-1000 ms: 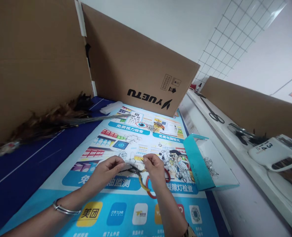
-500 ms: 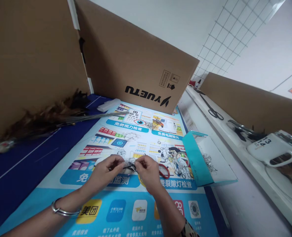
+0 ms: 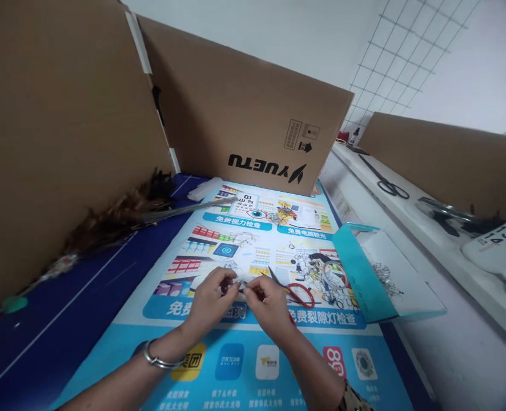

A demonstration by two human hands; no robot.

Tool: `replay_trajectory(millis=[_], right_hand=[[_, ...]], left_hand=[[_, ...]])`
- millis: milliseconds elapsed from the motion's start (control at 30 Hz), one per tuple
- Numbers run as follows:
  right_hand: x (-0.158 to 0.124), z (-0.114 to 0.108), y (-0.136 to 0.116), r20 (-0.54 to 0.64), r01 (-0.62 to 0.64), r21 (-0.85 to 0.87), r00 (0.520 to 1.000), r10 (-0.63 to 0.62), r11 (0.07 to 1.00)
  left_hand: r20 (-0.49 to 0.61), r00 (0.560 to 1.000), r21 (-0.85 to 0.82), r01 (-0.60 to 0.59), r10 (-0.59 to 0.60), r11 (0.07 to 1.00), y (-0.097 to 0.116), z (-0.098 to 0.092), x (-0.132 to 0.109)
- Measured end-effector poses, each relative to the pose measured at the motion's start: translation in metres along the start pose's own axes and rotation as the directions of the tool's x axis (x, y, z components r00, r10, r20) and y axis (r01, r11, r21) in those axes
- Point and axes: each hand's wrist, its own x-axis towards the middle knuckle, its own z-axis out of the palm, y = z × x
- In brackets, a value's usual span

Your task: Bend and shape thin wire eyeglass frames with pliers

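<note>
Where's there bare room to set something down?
Near-left blue cloth between the feathers and the printed sheet looks bare; so does the sheet's near part between the bangle and the patterned sleeve. Crowded: right of the right hand, with red-handled scissors, a loose tangle and the teal box.

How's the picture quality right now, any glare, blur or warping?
Head view: bright glint on the silver bracelet; head view: small piece at the fingertips of the left hand and right hand, too indistinct to identify; head view: white mug looks stretched, cut off by the frame's right edge.
</note>
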Motion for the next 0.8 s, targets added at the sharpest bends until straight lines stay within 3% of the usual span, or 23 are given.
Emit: replay_trajectory(millis=[200,433,533,667,800], right_hand=[[-0.001,0.004,0.001,-0.005,-0.026,0.043,1.000,0.026,0.999],[0.003,-0.002,0.009,-0.030,-0.029,0.042,0.999,0.031,0.999],[0.004,-0.006,0.010,0.014,-0.019,-0.001,1.000,0.019,1.000],[0.005,-0.008,0.009,0.069,0.055,-0.060,0.996,-0.051,0.997],[0.004,-0.009,0.006,0.105,0.163,-0.118,0.983,-0.151,0.979]], left_hand=[[-0.030,0.999,0.034,-0.025,0.026,0.999,0.001,0.003,0.001],[0.102,0.992,-0.095,-0.062,0.072,0.994,-0.005,-0.008,-0.001],[0.162,0.986,-0.268,0.078,-0.035,0.960,-0.005,-0.014,0.001],[0.226,0.947,-0.444,0.310,-0.230,0.841,-0.002,-0.015,0.009],[0.299,0.923,-0.514,0.369,-0.241,0.775,-0.002,-0.014,0.013]])
